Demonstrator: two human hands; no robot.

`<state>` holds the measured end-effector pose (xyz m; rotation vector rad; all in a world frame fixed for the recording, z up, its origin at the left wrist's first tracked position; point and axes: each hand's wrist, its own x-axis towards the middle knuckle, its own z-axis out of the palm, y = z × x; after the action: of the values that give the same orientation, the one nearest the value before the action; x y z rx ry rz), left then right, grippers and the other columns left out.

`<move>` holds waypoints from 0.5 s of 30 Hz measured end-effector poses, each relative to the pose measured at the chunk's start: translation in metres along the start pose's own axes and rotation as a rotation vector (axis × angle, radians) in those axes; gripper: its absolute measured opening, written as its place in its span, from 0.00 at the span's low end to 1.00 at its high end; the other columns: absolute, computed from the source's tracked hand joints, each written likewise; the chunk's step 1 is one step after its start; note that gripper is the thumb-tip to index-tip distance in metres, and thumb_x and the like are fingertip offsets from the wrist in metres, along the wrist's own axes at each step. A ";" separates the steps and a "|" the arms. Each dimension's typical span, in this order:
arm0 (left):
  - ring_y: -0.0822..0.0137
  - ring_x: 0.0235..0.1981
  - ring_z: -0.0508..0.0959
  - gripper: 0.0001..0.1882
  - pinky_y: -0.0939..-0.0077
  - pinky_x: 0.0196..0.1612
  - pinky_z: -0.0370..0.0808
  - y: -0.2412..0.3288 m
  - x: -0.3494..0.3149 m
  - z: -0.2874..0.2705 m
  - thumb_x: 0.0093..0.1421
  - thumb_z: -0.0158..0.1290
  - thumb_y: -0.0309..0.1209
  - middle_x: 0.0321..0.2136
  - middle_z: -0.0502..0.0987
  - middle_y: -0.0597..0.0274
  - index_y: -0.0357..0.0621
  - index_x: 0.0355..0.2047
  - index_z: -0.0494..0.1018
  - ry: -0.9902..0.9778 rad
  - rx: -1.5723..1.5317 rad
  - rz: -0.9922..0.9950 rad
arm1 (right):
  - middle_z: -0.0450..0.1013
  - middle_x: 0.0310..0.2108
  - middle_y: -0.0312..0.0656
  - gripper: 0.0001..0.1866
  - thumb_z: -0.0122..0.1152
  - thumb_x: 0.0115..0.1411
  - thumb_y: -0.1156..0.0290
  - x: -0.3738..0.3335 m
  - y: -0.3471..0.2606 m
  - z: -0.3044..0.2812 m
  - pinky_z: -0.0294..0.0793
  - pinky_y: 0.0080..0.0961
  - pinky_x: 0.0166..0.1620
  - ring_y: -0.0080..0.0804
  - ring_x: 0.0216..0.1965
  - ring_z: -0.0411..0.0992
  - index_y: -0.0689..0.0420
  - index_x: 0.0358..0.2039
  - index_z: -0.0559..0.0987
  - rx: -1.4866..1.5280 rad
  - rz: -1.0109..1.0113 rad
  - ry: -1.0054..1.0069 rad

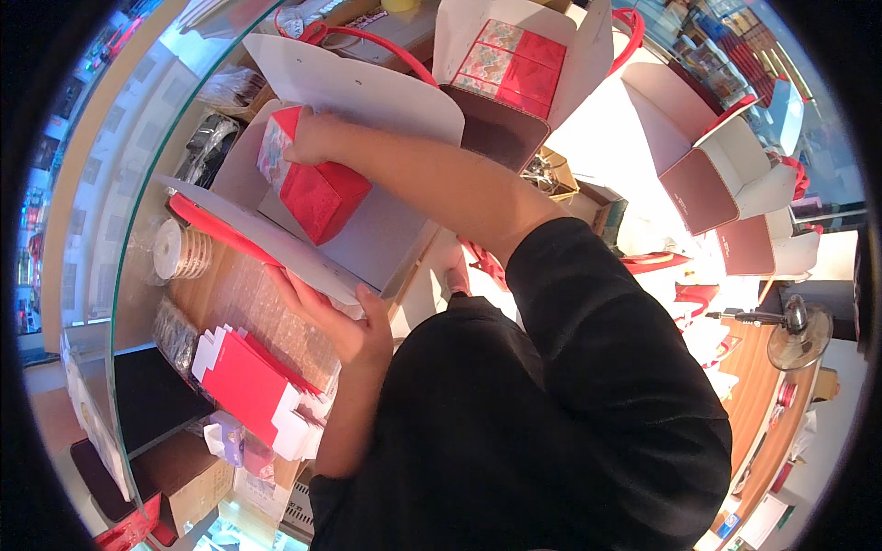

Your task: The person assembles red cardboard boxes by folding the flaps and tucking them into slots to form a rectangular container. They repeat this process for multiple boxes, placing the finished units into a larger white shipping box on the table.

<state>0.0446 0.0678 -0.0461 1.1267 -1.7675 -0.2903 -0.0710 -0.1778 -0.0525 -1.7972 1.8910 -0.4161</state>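
Observation:
In front of me a large gift box stands open, its white-lined flaps [358, 92] raised and its pale inner wall [390, 234] showing. My right hand [317, 138] reaches into it and grips the top of a small red box [322, 207], which has a floral pattern on one side and sits tilted inside. My left hand [335, 317] pinches the near flap [308, 248] at its edge, the thumb on the white side and the fingers outside. A red ribbon handle [225, 230] lies along that flap.
Another open gift box [583, 69] at the back holds several red patterned small boxes [514, 64]. Brown-and-white boxes [698, 188] stand at the right. Flat red cartons [248, 381] and a ribbon spool [179, 250] lie at the left, beside a glass panel's edge [118, 349]. A fan [799, 335] is far right.

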 end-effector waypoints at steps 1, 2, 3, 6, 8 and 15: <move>0.37 0.67 0.44 0.42 0.49 0.66 0.44 -0.002 -0.001 -0.001 0.58 0.49 0.37 0.65 0.40 0.29 0.30 0.66 0.43 0.000 0.007 0.005 | 0.68 0.52 0.64 0.50 0.63 0.47 0.49 -0.005 -0.002 -0.006 0.69 0.38 0.55 0.52 0.54 0.69 0.76 0.59 0.57 0.028 -0.057 -0.024; 0.37 0.67 0.44 0.42 0.49 0.65 0.44 -0.002 -0.002 -0.002 0.58 0.49 0.38 0.65 0.40 0.29 0.30 0.65 0.43 0.001 0.008 0.007 | 0.69 0.51 0.62 0.48 0.64 0.46 0.49 -0.011 -0.002 -0.011 0.70 0.38 0.54 0.51 0.52 0.71 0.75 0.57 0.62 0.056 -0.114 -0.048; 0.37 0.67 0.44 0.41 0.49 0.65 0.44 -0.002 -0.002 -0.002 0.59 0.49 0.38 0.65 0.40 0.29 0.30 0.65 0.44 0.000 0.005 0.012 | 0.71 0.50 0.60 0.45 0.66 0.45 0.50 -0.014 -0.002 -0.018 0.71 0.38 0.52 0.49 0.50 0.72 0.73 0.55 0.66 0.082 -0.167 -0.070; 0.36 0.66 0.45 0.40 0.48 0.65 0.44 0.001 0.000 -0.004 0.61 0.48 0.40 0.65 0.40 0.28 0.30 0.65 0.44 0.001 0.011 0.027 | 0.73 0.49 0.54 0.36 0.68 0.43 0.51 -0.009 -0.017 -0.036 0.72 0.38 0.50 0.47 0.48 0.74 0.66 0.48 0.77 -0.213 -0.309 -0.262; 0.35 0.66 0.44 0.39 0.47 0.65 0.44 0.002 0.000 -0.004 0.61 0.48 0.40 0.65 0.40 0.28 0.30 0.65 0.44 -0.001 0.019 0.033 | 0.73 0.50 0.51 0.32 0.69 0.44 0.51 -0.002 -0.021 -0.037 0.72 0.38 0.49 0.48 0.48 0.73 0.62 0.45 0.79 -0.348 -0.355 -0.378; 0.34 0.66 0.44 0.38 0.46 0.65 0.44 0.003 0.000 -0.004 0.61 0.48 0.38 0.65 0.42 0.27 0.31 0.65 0.45 -0.011 0.033 0.026 | 0.74 0.50 0.50 0.32 0.68 0.48 0.51 0.038 -0.013 -0.022 0.70 0.39 0.51 0.44 0.49 0.72 0.61 0.48 0.78 -0.415 -0.363 -0.712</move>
<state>0.0464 0.0704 -0.0422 1.1266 -1.8010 -0.2528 -0.0725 -0.2195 -0.0326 -2.1666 1.2045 0.4914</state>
